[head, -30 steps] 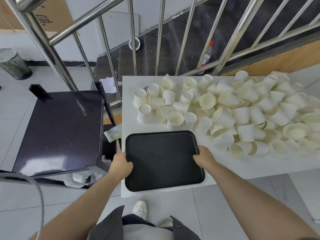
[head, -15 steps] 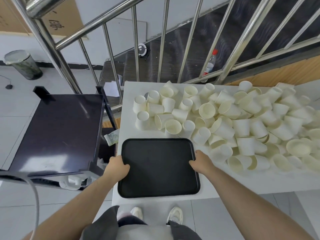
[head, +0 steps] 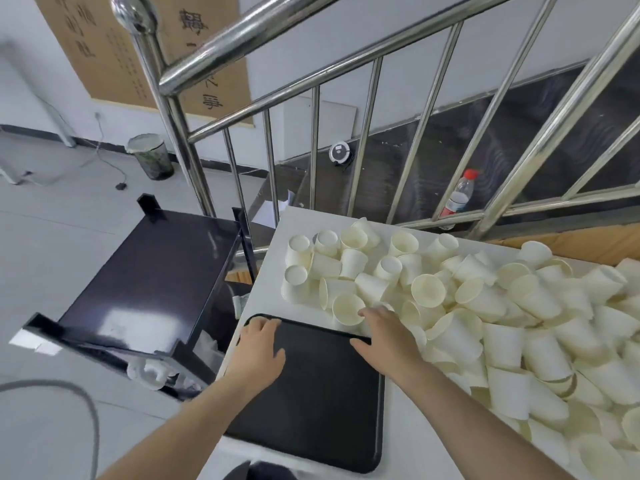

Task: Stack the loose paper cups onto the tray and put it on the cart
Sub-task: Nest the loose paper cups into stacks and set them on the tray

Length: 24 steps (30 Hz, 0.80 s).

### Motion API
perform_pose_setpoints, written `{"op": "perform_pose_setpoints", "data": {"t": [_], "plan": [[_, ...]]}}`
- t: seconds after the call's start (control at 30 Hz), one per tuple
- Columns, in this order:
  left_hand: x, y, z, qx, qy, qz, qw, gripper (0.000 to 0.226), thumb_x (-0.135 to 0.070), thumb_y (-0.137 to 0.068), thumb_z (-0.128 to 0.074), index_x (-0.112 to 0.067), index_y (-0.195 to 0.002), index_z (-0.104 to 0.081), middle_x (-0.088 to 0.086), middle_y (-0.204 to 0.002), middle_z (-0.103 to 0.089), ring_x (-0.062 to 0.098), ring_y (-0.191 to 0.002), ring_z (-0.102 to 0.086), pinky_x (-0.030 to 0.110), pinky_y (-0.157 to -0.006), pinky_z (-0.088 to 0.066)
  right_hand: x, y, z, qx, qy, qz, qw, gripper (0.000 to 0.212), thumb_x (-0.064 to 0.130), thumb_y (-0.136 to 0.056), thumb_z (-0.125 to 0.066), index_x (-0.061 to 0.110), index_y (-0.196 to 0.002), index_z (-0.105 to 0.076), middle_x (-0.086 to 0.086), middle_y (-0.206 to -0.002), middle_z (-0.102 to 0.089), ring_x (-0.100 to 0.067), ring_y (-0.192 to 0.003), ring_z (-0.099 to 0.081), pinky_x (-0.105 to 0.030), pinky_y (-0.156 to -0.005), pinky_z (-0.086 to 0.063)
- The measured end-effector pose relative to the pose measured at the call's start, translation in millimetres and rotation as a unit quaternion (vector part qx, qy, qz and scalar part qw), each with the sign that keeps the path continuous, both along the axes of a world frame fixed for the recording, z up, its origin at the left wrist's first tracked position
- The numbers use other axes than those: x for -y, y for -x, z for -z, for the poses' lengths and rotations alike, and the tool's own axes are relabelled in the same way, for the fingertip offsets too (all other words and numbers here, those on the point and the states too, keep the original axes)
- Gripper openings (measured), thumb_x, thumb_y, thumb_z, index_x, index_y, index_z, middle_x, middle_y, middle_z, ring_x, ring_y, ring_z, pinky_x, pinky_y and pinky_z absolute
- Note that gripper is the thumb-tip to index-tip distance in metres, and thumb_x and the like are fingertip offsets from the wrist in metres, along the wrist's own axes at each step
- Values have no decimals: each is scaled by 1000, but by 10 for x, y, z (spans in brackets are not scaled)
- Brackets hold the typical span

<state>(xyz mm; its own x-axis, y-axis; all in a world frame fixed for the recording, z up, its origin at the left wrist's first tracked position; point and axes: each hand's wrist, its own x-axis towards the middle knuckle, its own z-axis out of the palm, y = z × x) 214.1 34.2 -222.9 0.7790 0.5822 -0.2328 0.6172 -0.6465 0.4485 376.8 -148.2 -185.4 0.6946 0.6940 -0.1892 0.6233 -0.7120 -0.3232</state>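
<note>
tray (head: 322, 403) lies empty on near left of table (head: 268, 271) | my left hand (head: 258, 355) flat, fingers spread, over its far left corner | my right hand (head: 381, 336) open, fingertips at cups (head: 450, 306) heaped beyond | cart (head: 149, 271) left of table
</note>
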Motion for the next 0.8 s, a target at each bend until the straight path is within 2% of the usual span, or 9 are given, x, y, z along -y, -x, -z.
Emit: {"op": "perform_pose_setpoints", "data": {"t": [0.2,0.33,0.5,0.57,0.67,0.8], "plan": [[-295,-474,-192,-21,-34,23,999,59,-22,-91,-52,-21,-145,-28,-3,-146,-28,20,-130,-34,32,-93,-46,-240,-176,-27,-11,17,-16,1000,53,38,-90,-61,21,-137,-43,2,-133,-45,-19,-123,-42,-33,-94,-48],[-447,-888,-273,-20,-49,36,998,62,-16,-90,-52,-21,-146,-25,-3,-149,-23,23,-131,-32,37,-93,-41,-436,-299,-69,-28,17,-5,999,52,29,-92,-58,20,-140,-41,2,-137,-42,-18,-127,-40,-33,-96,-46],[-645,-1294,-166,-46,-27,71,996,64,-16,-91,-50,-23,-147,-19,0,-156,-13,28,-135,-27,36,-92,-43,-688,-420,-45,-56,-17,20,998,45,23,-95,-49,22,-140,-42,5,-138,-42,-15,-126,-41,-31,-96,-44],[-674,-1347,-100,-54,-18,78,995,62,-16,-92,-48,-25,-147,-20,0,-155,-15,29,-133,-28,37,-92,-44,-741,-425,-23,-78,-41,29,996,42,20,-97,-48,22,-139,-44,6,-137,-44,-14,-126,-43,-29,-99,-42],[-731,-1371,15,-59,-3,79,995,56,-15,-93,-47,-25,-144,-27,2,-145,-30,28,-122,-41,37,-86,-47,-800,-431,29,-113,-74,52,989,39,17,-98,-47,22,-137,-48,7,-135,-47,-12,-124,-46,-25,-102,-40],[-795,-1250,24,-7,26,40,999,51,-23,-93,-54,-25,-140,-33,0,-138,-37,23,-112,-51,33,-79,-46,-853,-434,79,-158,-103,84,978,37,15,-98,-46,20,-135,-51,7,-131,-51,-6,-108,-51,-17,-94,-38]]}}
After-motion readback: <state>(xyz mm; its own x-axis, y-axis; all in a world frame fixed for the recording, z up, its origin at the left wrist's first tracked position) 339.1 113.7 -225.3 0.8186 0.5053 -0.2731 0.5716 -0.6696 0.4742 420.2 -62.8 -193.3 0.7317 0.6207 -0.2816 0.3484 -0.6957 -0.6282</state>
